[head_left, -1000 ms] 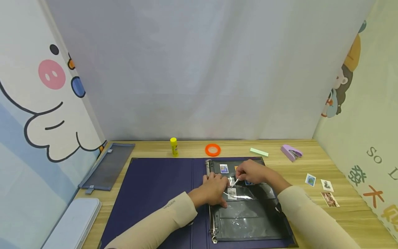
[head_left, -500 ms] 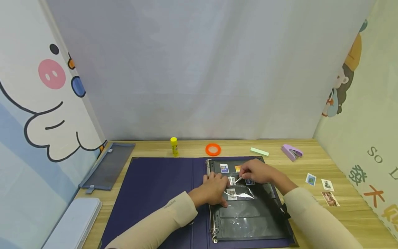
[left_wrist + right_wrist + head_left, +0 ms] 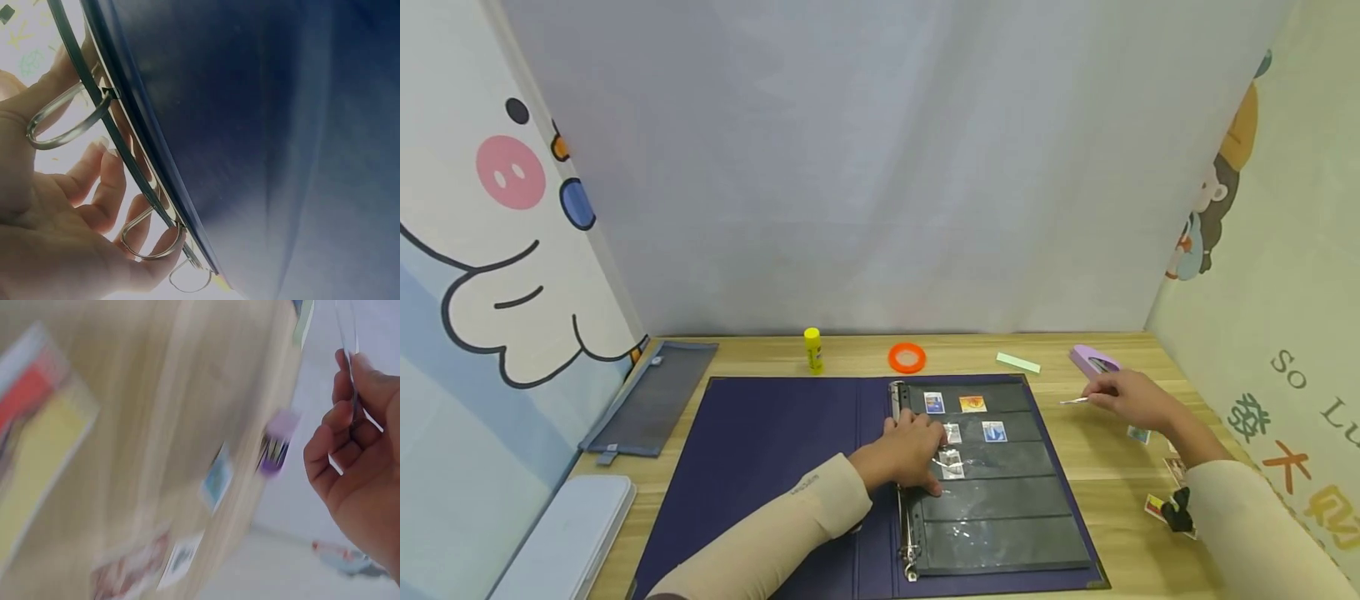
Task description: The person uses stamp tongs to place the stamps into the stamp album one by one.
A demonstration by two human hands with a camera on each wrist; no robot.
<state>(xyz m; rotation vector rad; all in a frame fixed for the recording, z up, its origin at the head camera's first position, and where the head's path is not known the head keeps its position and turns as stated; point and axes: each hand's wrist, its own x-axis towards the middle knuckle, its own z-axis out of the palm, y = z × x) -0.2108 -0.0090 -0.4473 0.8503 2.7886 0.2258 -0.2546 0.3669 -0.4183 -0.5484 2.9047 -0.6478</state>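
Observation:
A ring-binder stamp album [image 3: 775, 433] lies spread on the table, its black pocket page [image 3: 1000, 542] on the right side. Several stamps sit in the upper pockets, among them an orange stamp [image 3: 973, 404] and a blue stamp [image 3: 995, 432]. My left hand [image 3: 907, 450] rests on the page beside the metal rings, partly covering a stamp [image 3: 952, 433]; the left wrist view shows its fingers by the rings [image 3: 69, 134]. Right of the album, my right hand [image 3: 1131, 404] pinches metal tweezers [image 3: 355, 403] above the table. Nothing can be made out between the tweezer tips.
Loose stamps lie at the right, including a blue one [image 3: 1138, 434] and a red-yellow one [image 3: 1154, 506]. Along the back are a glue stick [image 3: 814, 352], orange tape roll [image 3: 907, 357], pale green strip [image 3: 1018, 362] and purple stapler [image 3: 1090, 360]. A mesh pouch [image 3: 655, 400] and white case [image 3: 565, 533] lie left.
My right hand has moved off the page to the right with the tweezers, uncovering the orange and blue stamps. My left hand has stayed on the page. The view has shifted slightly.

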